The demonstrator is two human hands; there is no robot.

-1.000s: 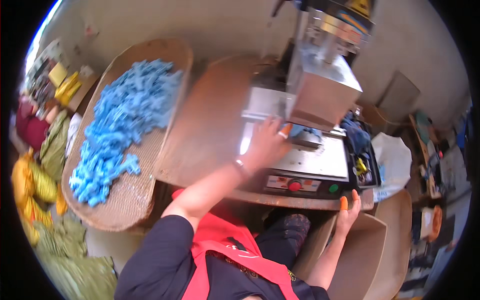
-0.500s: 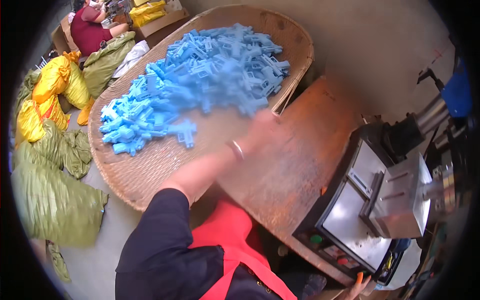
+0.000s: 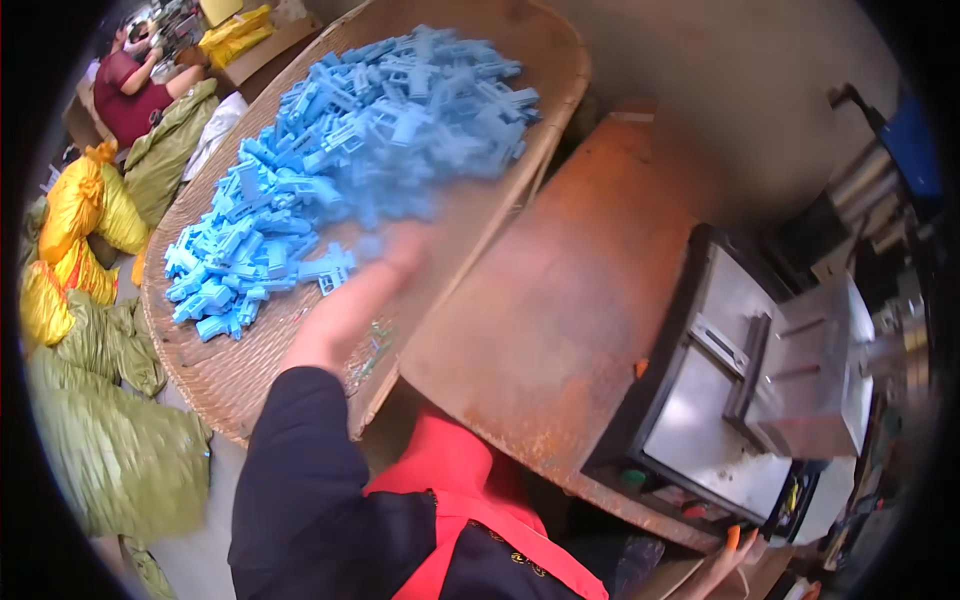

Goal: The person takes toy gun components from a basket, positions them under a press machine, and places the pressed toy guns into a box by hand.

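Observation:
A large oval woven basket (image 3: 215, 380) holds a heap of light blue plastic toy pistols (image 3: 260, 215). My left hand (image 3: 405, 255) is over the basket at the near side of the heap, close to a few blue pieces. Motion smears its fingers, so whether it holds a piece is hidden. At the lower right, my right hand (image 3: 735, 562) is by the front edge of a machine (image 3: 715, 430) with metal plates and a metal block. Its fingers are stretched out, with orange on a fingertip, and nothing shows in them.
A worn reddish-brown table (image 3: 540, 330) stands between basket and machine. Small green bits (image 3: 375, 350) lie in the basket near my forearm. Olive sacks (image 3: 120, 440) and yellow bags (image 3: 75, 210) cover the floor at left. Another person (image 3: 130, 95) sits at the far left.
My left hand has swung left from the basket's table-side rim to over the basket beside the heap. The whole view has shifted slightly. My right hand stays by the machine's front edge.

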